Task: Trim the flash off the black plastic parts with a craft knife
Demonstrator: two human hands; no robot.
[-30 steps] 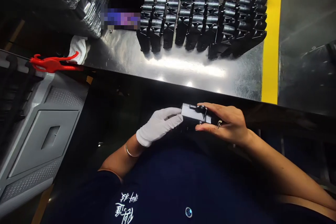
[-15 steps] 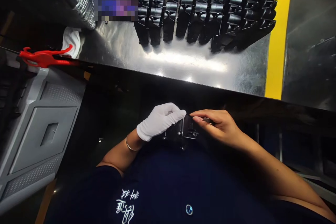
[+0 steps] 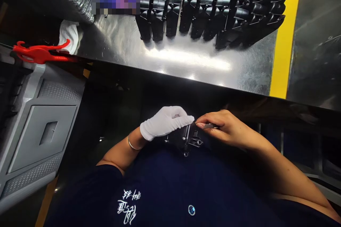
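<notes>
Pinching black molded part (image 3: 196, 142) in gloved left hand (image 3: 166, 123); holding small blade-like metal tool (image 3: 211, 126) in right hand (image 3: 229, 127), near glove; possibly risking nicked fingers or gouged plastic through slipping.

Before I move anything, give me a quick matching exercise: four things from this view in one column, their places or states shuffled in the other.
Things
1. left hand
2. right hand
3. hooked plastic piece
4. ribbed black parts

Places and states
A. bare, holding a slim metal tool
B. in rows on the metal table
C. gloved in white, on a black part
D. red, beside a white cloth

Pairs: 1-C, 2-A, 3-D, 4-B
</notes>
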